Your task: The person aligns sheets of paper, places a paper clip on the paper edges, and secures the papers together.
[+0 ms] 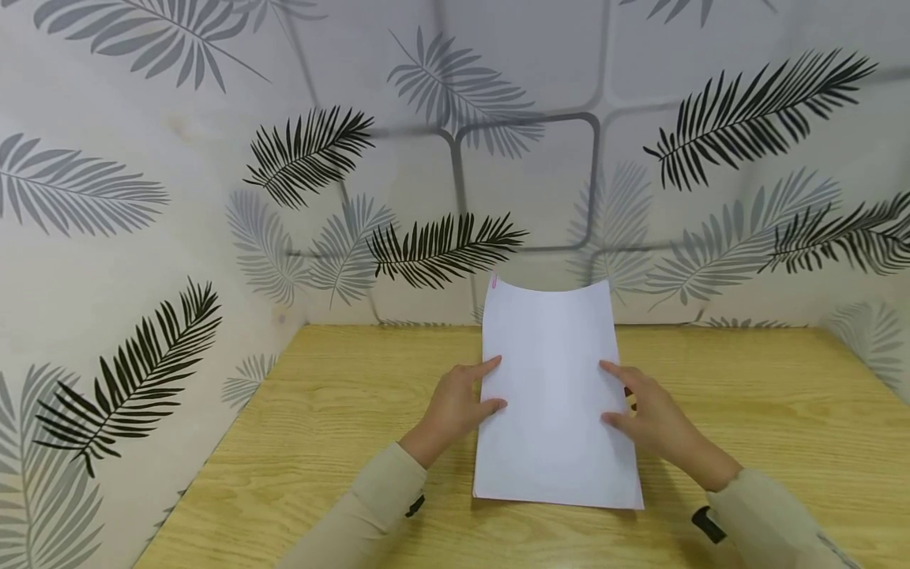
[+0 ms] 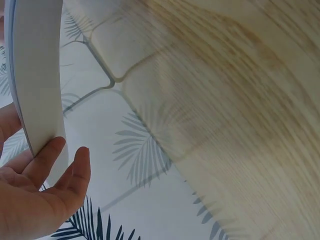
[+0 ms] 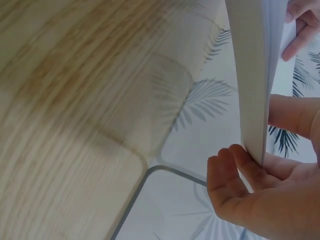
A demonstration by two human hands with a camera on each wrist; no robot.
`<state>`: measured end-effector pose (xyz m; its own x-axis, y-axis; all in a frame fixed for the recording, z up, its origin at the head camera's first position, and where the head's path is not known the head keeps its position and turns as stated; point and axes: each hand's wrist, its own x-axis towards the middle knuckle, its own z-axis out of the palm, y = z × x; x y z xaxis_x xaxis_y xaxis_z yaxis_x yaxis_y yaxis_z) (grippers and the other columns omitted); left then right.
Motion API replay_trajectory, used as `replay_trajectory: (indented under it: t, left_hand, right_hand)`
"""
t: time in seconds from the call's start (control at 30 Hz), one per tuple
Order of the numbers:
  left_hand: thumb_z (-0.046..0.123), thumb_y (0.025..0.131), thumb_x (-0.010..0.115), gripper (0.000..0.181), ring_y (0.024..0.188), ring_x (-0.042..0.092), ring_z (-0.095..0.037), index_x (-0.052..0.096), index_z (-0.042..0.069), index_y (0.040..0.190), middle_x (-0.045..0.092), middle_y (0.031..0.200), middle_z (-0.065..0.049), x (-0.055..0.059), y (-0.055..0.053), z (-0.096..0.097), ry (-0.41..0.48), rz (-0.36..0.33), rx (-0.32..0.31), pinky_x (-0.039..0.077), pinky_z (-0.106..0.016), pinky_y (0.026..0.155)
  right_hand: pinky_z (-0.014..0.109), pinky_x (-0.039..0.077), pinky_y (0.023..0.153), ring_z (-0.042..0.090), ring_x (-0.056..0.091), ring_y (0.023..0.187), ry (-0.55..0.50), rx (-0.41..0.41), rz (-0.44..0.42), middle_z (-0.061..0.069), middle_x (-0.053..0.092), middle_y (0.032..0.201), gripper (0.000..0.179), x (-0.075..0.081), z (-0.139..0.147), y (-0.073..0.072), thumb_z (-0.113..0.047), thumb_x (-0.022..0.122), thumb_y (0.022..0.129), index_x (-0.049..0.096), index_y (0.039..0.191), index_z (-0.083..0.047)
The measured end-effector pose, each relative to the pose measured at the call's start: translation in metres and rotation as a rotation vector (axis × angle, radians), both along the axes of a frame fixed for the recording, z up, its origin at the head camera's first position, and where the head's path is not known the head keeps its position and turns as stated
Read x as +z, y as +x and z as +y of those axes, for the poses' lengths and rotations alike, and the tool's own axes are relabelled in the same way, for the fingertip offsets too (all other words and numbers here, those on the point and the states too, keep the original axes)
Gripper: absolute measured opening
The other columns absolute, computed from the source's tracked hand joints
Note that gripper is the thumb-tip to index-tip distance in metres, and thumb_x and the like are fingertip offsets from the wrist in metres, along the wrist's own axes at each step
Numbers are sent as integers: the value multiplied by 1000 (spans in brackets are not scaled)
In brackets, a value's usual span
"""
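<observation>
Between both hands stands a stack of white paper (image 1: 550, 395), tilted up over the table and slightly bowed, with a pink paper clip (image 1: 494, 281) at its top left corner. My left hand (image 1: 458, 403) grips the left edge, thumb and index finger on the front face. On the opposite edge my right hand (image 1: 647, 415) holds the stack the same way. Both wrist views show fingers (image 2: 47, 157) curled behind the sheets. The layered edge of the paper (image 3: 272, 55) shows in the right wrist view.
A wood-grain table (image 1: 370, 371) lies under the hands. Behind it and to the left rises a wall covering (image 1: 213, 237) with grey and black leaf prints. Dark straps (image 1: 707, 524) show at the sleeve cuffs.
</observation>
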<state>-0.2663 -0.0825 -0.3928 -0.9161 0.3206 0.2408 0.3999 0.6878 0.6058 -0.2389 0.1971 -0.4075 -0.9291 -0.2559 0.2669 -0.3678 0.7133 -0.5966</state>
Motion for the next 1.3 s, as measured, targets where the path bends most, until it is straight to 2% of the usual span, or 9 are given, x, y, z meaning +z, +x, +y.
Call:
replay_trajectory:
  t: [0.33, 0.7, 0.83, 0.93, 0.97, 1.07, 1.17, 1.2, 1.3]
  left_hand:
    - [20, 82, 78, 66, 121, 49, -33, 50, 10, 141, 57, 129, -18, -8, -3, -4, -82, -63, -6, 42, -44, 99]
    - [22, 81, 80, 67, 119, 51, -32, 51, 5, 139, 58, 129, -18, -23, -12, -5, -160, -55, -42, 42, -42, 99]
    - [22, 80, 80, 68, 121, 51, -32, 51, 4, 139, 57, 132, -18, -26, -17, -3, -165, -62, -54, 41, -41, 101]
    - [22, 80, 80, 68, 123, 51, -30, 51, 3, 138, 56, 133, -17, -27, -19, -1, -169, -71, -66, 41, -40, 101]
    - [21, 80, 80, 67, 122, 51, -30, 51, 2, 138, 57, 131, -18, -28, -20, 0, -168, -72, -72, 41, -39, 101]
    - [21, 80, 80, 67, 117, 54, -28, 51, 1, 137, 65, 108, -22, -32, -22, 1, -177, -85, -85, 43, -38, 98]
    - [22, 80, 80, 67, 113, 55, -28, 52, 1, 137, 65, 94, -20, -34, -23, 3, -193, -97, -88, 44, -37, 96]
    - [23, 80, 80, 67, 114, 55, -29, 51, 2, 137, 66, 95, -20, -34, -23, 4, -202, -101, -88, 44, -37, 96]
    - [25, 81, 80, 67, 119, 53, -31, 52, 3, 138, 64, 118, -18, -35, -23, 6, -228, -108, -80, 43, -39, 99]
  right_hand:
    - [49, 49, 80, 39, 53, 101, 30, 26, -25, 33, 47, 130, 72, -8, -1, -6, 1, 77, 78, 40, 139, 10]
    - [52, 47, 83, 38, 54, 99, 71, 48, -44, 34, 49, 127, 74, -19, -4, -10, 1, 80, 74, 41, 136, 13]
    - [45, 48, 75, 31, 52, 89, 83, 47, -62, 31, 52, 122, 74, -21, -3, -12, 1, 80, 74, 41, 136, 13]
    - [43, 47, 74, 29, 51, 88, 89, 46, -77, 31, 52, 122, 73, -24, -3, -14, 1, 80, 74, 42, 136, 13]
    - [44, 47, 76, 30, 52, 89, 93, 49, -75, 31, 52, 122, 73, -25, -2, -15, 1, 80, 74, 42, 135, 13]
    - [49, 47, 82, 34, 54, 96, 100, 54, -69, 33, 51, 123, 72, -28, -1, -16, 1, 80, 74, 43, 134, 14]
    - [48, 47, 80, 33, 54, 94, 106, 60, -66, 31, 54, 118, 69, -31, 1, -17, 2, 79, 74, 44, 133, 15]
    - [48, 47, 80, 33, 54, 94, 107, 61, -66, 30, 55, 117, 69, -31, 1, -17, 2, 79, 73, 45, 132, 15]
    - [49, 47, 79, 33, 54, 92, 119, 68, -74, 29, 56, 113, 69, -32, 2, -20, 3, 79, 72, 46, 130, 16]
